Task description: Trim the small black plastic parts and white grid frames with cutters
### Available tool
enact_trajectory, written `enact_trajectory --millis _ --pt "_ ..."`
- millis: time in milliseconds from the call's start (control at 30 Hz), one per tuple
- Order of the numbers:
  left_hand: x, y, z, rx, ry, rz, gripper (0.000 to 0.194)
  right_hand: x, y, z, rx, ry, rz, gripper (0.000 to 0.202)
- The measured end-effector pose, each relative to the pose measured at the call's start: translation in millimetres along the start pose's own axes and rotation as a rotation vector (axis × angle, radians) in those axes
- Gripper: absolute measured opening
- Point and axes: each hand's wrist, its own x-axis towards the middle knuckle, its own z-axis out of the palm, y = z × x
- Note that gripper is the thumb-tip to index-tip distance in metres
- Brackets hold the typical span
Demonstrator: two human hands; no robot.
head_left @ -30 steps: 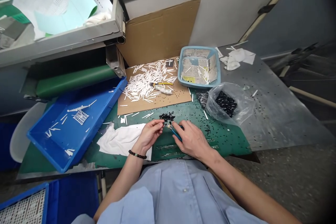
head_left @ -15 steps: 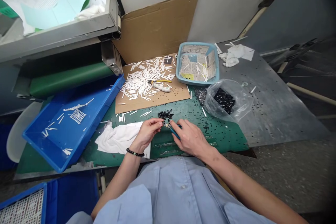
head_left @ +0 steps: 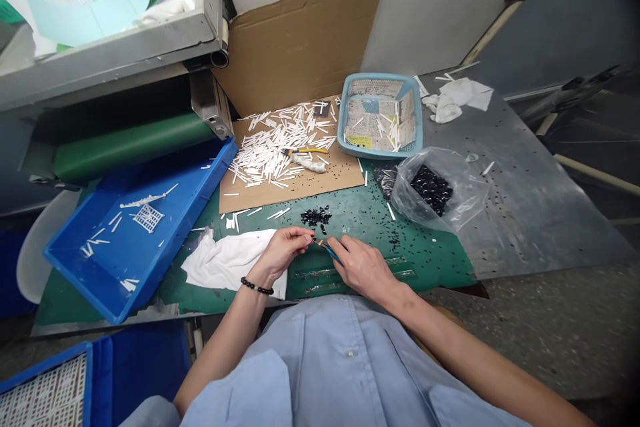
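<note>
My left hand (head_left: 289, 248), with a beaded bracelet at the wrist, is closed in a pinch. What sits between its fingertips is too small to make out. My right hand (head_left: 364, 265) is wrapped round a pair of blue-handled pliers (head_left: 331, 252), whose tips point left, close to the left fingertips. Just beyond both hands lies a small heap of black pieces (head_left: 316, 217) on the green mat (head_left: 270, 219). A white cloth (head_left: 225, 260) is spread beside and partly under my left wrist.
White sticks (head_left: 270, 153) and yellow-handled pliers (head_left: 315, 151) lie on cardboard (head_left: 300, 192). Behind stands a light-blue basket (head_left: 343, 137) lined with newspaper. A clear bag (head_left: 467, 197) of black pieces is at right, a blue tray (head_left: 120, 260) at left. Black bits litter the mat.
My right hand and the pliers have drawn slightly right, with more of the pliers' tips showing. The left hand keeps its pinch. The whole view has shifted a little.
</note>
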Motion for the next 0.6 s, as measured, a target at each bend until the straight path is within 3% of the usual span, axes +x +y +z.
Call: enact_trajectory --millis 167,267,333,433,500,600 --pt "9 0 -16.8 -0.309 0.025 -0.031 0.014 -10 10 20 0.269 0.173 0.11 0.037" --pt "20 5 -19.3 -0.27 0.08 -0.019 0.012 -14 13 26 0.373 0.204 0.184 0.037" --pt "30 8 -15.6 -0.004 0.181 0.101 0.01 -14 13 28 0.396 0.196 0.2 0.037" --pt "42 12 -8.1 0.624 0.298 0.348 0.01 -13 14 27 0.4 0.185 0.199 0.038" --pt "47 14 -5.6 0.991 0.312 0.469 0.017 -12 14 26 0.394 0.189 0.202 0.037" --pt "48 16 -7.8 1.29 0.281 0.525 0.022 -14 15 25 0.389 0.201 0.215 0.037"
